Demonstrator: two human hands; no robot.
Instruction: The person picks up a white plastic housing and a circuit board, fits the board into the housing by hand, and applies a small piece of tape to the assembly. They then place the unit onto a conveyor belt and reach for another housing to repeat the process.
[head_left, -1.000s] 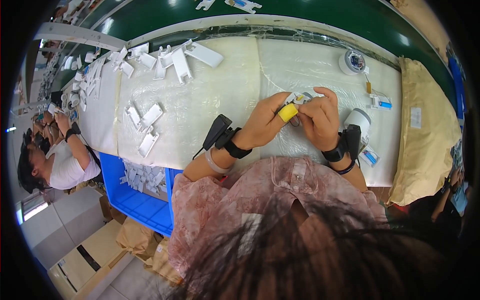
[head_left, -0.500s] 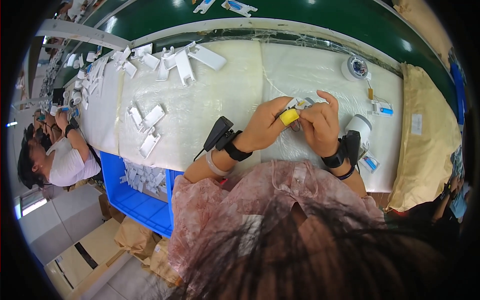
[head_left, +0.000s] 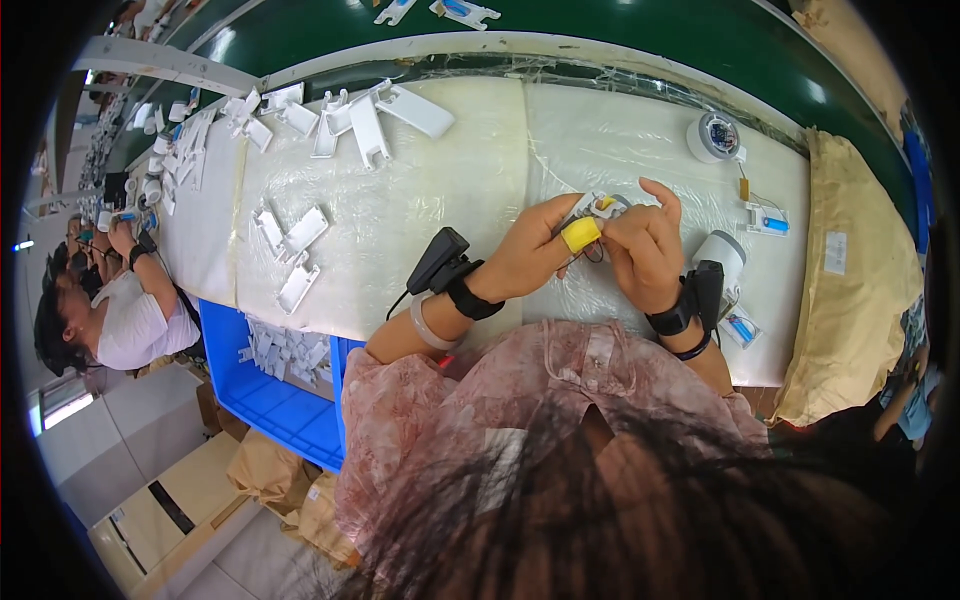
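Above the table, just in front of my body, both hands meet around a small white-and-grey plastic part (head_left: 606,206) with thin dark wires beneath it. My left hand (head_left: 530,247) pinches it from the left; a yellow wrap (head_left: 581,235) covers its thumb tip. From the right, my right hand (head_left: 645,245) presses bent fingers against the part, one finger raised. The fingers hide much of it. Right of my hands lies a white cylindrical housing (head_left: 719,258), wired to a white holder with a blue cell (head_left: 741,328).
A round housing with a bare circuit board (head_left: 714,137) sits far right, wired to a blue-cell holder (head_left: 768,221). White plastic covers (head_left: 368,130) lie left. A blue crate (head_left: 275,405), a brown paper sheet (head_left: 845,270), a green conveyor (head_left: 560,25) and a co-worker (head_left: 140,320) surround the table.
Both hands stay at nearly the same spot, still gripping the white-and-grey part, which has shifted very slightly. On the green conveyor, the white pieces have slid a little to the left.
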